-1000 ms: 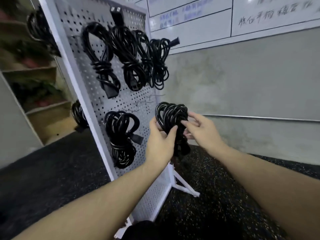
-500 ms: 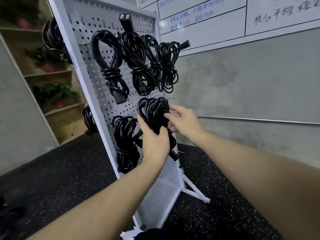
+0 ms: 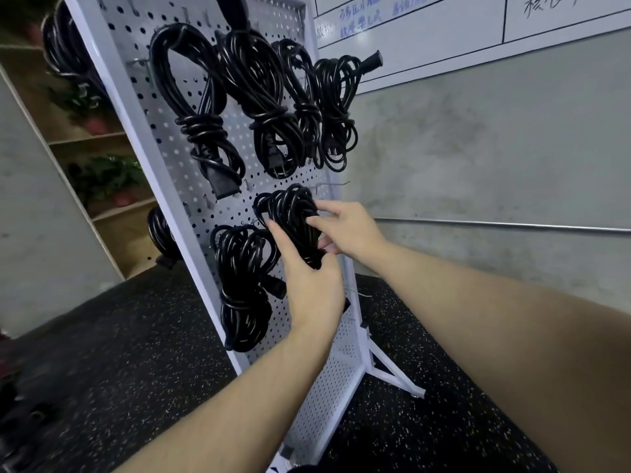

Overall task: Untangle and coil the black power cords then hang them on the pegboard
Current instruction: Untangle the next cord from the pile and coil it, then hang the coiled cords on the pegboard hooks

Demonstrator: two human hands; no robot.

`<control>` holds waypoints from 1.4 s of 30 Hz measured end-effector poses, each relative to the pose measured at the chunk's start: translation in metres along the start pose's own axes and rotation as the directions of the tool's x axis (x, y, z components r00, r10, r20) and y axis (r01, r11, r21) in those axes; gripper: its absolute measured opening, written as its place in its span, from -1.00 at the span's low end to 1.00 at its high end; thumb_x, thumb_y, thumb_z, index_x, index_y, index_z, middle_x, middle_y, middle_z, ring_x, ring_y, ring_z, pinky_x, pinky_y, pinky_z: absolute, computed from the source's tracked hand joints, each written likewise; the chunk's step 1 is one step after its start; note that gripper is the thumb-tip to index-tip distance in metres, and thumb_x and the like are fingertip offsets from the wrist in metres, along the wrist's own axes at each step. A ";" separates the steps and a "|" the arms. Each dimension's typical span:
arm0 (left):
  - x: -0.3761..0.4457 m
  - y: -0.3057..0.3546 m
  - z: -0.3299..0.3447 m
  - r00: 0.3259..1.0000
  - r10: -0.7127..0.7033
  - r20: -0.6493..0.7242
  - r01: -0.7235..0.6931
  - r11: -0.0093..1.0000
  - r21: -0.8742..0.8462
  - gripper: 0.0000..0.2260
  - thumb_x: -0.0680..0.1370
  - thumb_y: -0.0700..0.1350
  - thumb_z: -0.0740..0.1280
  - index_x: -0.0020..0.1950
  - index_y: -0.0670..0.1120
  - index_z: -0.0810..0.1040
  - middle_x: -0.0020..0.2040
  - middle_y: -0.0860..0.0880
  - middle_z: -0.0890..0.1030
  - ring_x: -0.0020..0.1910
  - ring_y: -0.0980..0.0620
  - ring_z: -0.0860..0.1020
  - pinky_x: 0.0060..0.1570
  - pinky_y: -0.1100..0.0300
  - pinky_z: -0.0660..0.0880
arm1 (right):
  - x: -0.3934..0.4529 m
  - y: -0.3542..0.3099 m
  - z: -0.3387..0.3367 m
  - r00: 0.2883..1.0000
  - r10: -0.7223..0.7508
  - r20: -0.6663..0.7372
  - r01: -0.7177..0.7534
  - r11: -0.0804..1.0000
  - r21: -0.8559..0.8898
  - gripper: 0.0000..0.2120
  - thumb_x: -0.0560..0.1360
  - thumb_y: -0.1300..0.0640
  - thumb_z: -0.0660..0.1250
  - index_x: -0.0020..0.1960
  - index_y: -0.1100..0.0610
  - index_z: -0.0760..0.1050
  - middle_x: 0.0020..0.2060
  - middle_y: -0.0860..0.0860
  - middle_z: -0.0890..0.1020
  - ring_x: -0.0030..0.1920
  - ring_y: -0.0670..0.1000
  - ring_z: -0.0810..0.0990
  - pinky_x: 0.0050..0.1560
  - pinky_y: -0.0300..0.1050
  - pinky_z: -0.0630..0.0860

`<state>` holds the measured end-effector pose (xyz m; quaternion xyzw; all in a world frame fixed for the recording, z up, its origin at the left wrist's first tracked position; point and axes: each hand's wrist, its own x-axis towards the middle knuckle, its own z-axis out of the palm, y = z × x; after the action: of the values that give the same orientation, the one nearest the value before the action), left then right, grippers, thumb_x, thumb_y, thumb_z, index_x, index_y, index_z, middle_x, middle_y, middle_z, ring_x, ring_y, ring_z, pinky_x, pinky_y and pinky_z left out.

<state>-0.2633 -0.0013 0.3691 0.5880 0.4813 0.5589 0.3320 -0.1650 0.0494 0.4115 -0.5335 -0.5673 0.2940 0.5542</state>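
Note:
A coiled black power cord [image 3: 286, 213] is held against the white pegboard [image 3: 177, 165], in its lower row near the right edge. My left hand [image 3: 312, 288] grips the coil's lower part from below. My right hand [image 3: 345, 230] pinches the coil's right side with fingers and thumb. A metal hook [image 3: 336, 184] sticks out just above the coil's top loop. Another coiled cord [image 3: 244, 285] hangs to the left of it. Several coiled cords [image 3: 259, 100] hang along the upper row.
The pegboard stands on white feet [image 3: 396, 377] on a dark speckled floor [image 3: 102, 353]. More cords [image 3: 61, 49] hang on its back side. Wooden shelves with plants [image 3: 102, 175] stand at the left. A concrete wall with a whiteboard [image 3: 444, 32] is behind.
Both hands carried the coiled cord left and up, from beside the board's right edge onto the pegboard face below the hook. The view also moved closer to the board.

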 end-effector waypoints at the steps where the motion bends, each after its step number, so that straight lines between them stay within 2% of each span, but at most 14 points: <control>1: 0.000 -0.001 0.001 1.000 0.004 -0.010 -0.004 1.000 0.014 -0.14 0.54 0.01 0.27 0.44 0.57 -0.33 0.48 -0.23 0.45 0.12 -0.02 0.65 0.00 0.01 0.63 | 0.002 0.000 0.003 1.000 0.003 0.006 -0.003 1.000 -0.015 -0.61 0.61 0.18 0.38 0.42 0.01 0.53 -0.33 0.01 0.62 -0.37 -0.03 0.59 -0.29 -0.08 0.63; 3: 0.001 -0.002 0.002 1.000 0.017 -0.015 -0.017 0.999 0.038 -0.13 0.55 0.01 0.28 0.43 0.57 -0.34 0.52 -0.10 0.41 0.35 -0.16 0.52 0.25 -0.20 0.52 | 0.003 0.001 0.008 1.000 0.014 0.026 -0.013 0.999 -0.038 -0.65 0.61 0.18 0.36 0.38 -0.01 0.56 -0.29 -0.03 0.65 -0.37 -0.03 0.61 -0.20 0.00 0.66; 6: 0.000 -0.002 0.001 0.999 0.044 0.013 -0.045 0.998 0.039 -0.12 0.58 -0.05 0.30 0.50 0.48 -0.33 0.49 0.04 0.37 0.35 -0.06 0.50 0.28 -0.18 0.49 | 0.003 0.003 0.014 0.998 0.043 0.037 -0.043 0.999 -0.012 -0.69 0.63 0.18 0.34 0.35 -0.01 0.58 -0.10 0.11 0.71 -0.27 0.04 0.62 -0.07 0.08 0.66; 9: -0.004 -0.005 -0.002 0.998 0.049 0.032 -0.051 0.997 0.064 -0.09 0.55 -0.03 0.30 0.52 0.45 -0.35 0.29 0.10 0.32 0.30 -0.03 0.47 0.28 -0.17 0.48 | 0.001 0.006 0.017 0.995 0.049 0.085 -0.045 0.998 -0.054 -0.70 0.66 0.17 0.26 0.34 -0.03 0.57 -0.11 0.12 0.65 -0.23 0.01 0.59 -0.21 -0.12 0.60; 13: -0.016 -0.012 -0.003 0.995 0.073 0.061 -0.080 0.989 0.124 -0.07 0.45 -0.02 0.25 0.34 0.61 -0.42 0.43 -0.09 0.30 0.41 -0.25 0.38 0.36 -0.27 0.41 | -0.012 0.008 0.013 0.984 0.094 0.154 -0.071 0.987 -0.146 -0.54 0.64 0.16 0.24 0.53 -0.04 0.39 -0.02 -0.05 0.59 -0.17 -0.11 0.56 -0.31 -0.42 0.46; 18: -0.041 -0.033 -0.003 0.978 0.034 0.206 -0.077 0.976 0.203 -0.05 0.59 -0.19 0.30 0.47 0.51 -0.36 0.67 -0.07 -0.24 0.64 -0.21 -0.02 0.58 -0.18 0.12 | -0.039 0.029 -0.011 0.981 0.169 0.097 -0.150 0.972 -0.180 -0.53 0.65 0.15 0.23 0.55 -0.03 0.33 0.23 0.12 0.63 0.17 0.19 0.65 0.19 0.15 0.60; 21: -0.054 -0.052 -0.002 0.950 0.005 0.313 -0.094 0.959 0.269 -0.11 0.59 -0.21 0.31 0.53 0.47 -0.20 0.63 0.03 -0.40 0.64 -0.06 -0.25 0.60 -0.01 -0.06 | -0.057 0.055 -0.036 0.965 0.247 0.089 -0.220 0.946 -0.239 -0.61 0.66 0.16 0.21 0.47 -0.02 0.41 0.22 0.07 0.61 0.16 0.11 0.64 0.13 0.08 0.65; 23: -0.061 -0.059 0.002 0.912 -0.172 0.373 0.055 0.951 0.303 -0.24 0.62 -0.14 0.30 0.60 0.39 -0.05 0.62 -0.02 -0.43 0.64 -0.13 -0.23 0.62 -0.11 0.02 | -0.070 0.076 -0.053 0.950 0.300 0.088 -0.262 0.917 -0.300 -0.67 0.67 0.15 0.23 0.42 -0.03 0.45 0.21 0.03 0.60 0.13 0.09 0.64 0.10 0.05 0.66; 26: -0.067 -0.071 0.013 0.769 -0.404 0.496 0.226 0.897 0.381 -0.35 0.63 -0.04 0.28 0.63 0.29 0.05 0.67 -0.11 -0.24 0.60 -0.15 0.19 0.52 -0.08 0.27 | -0.089 0.110 -0.071 0.914 0.402 0.062 -0.366 0.879 -0.306 -0.71 0.67 0.15 0.24 0.38 0.02 0.49 0.17 0.05 0.62 -0.02 0.02 0.64 -0.03 -0.03 0.65; 28: -0.061 -0.087 0.026 0.718 -0.385 0.580 0.140 0.896 0.421 -0.40 0.64 -0.05 0.28 0.64 0.22 0.15 0.66 -0.07 0.08 0.12 0.19 0.51 0.05 0.25 0.50 | -0.101 0.133 -0.076 0.886 0.460 0.046 -0.422 0.846 -0.326 -0.71 0.65 0.16 0.24 0.36 0.03 0.50 0.14 0.08 0.65 -0.07 0.01 0.63 -0.06 -0.03 0.65; 31: -0.048 -0.113 0.047 0.632 -0.386 0.672 0.068 0.891 0.449 -0.63 0.64 -0.09 0.28 0.46 0.05 0.50 0.15 0.01 0.61 -0.18 0.17 0.48 -0.17 0.24 0.49 | -0.117 0.169 -0.075 0.849 0.528 0.040 -0.487 0.809 -0.330 -0.72 0.64 0.21 0.25 0.33 0.09 0.51 -0.01 0.13 0.63 -0.12 0.05 0.61 -0.21 -0.07 0.61; 36: -0.051 -0.194 0.083 0.302 -0.596 0.744 0.023 0.785 0.619 -0.81 0.64 -0.08 0.28 0.23 0.08 0.56 -0.08 -0.01 0.56 -0.13 0.00 0.54 -0.13 0.17 0.50 | -0.138 0.259 -0.058 0.737 0.673 0.066 -0.617 0.709 -0.343 -0.72 0.63 0.23 0.26 0.32 0.12 0.53 -0.10 0.10 0.62 -0.13 0.09 0.62 -0.13 0.01 0.64; 38: -0.052 -0.234 0.094 0.276 -0.646 0.711 -0.007 0.739 0.674 -0.82 0.62 -0.10 0.31 0.20 0.02 0.58 -0.14 -0.04 0.53 -0.23 0.02 0.49 -0.26 0.22 0.45 | -0.144 0.295 -0.048 0.669 0.738 0.094 -0.677 0.656 -0.335 -0.71 0.64 0.21 0.25 0.33 0.10 0.52 -0.02 0.14 0.65 -0.13 0.06 0.61 -0.03 0.06 0.65; 42: -0.045 -0.308 0.111 0.388 -0.697 0.603 -0.076 0.628 0.775 -0.71 0.57 -0.11 0.41 0.28 -0.07 0.53 0.03 -0.07 0.59 -0.12 -0.01 0.55 -0.17 0.19 0.48 | -0.153 0.361 -0.025 0.542 0.825 0.159 -0.750 0.560 -0.351 -0.71 0.65 0.16 0.22 0.35 0.07 0.50 0.14 0.12 0.66 -0.10 0.02 0.61 -0.03 -0.04 0.64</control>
<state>-0.2110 0.0700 0.0506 0.7476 0.5212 -0.1372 0.3881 -0.0689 -0.0068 0.0349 -0.7426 -0.3731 0.5204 0.1964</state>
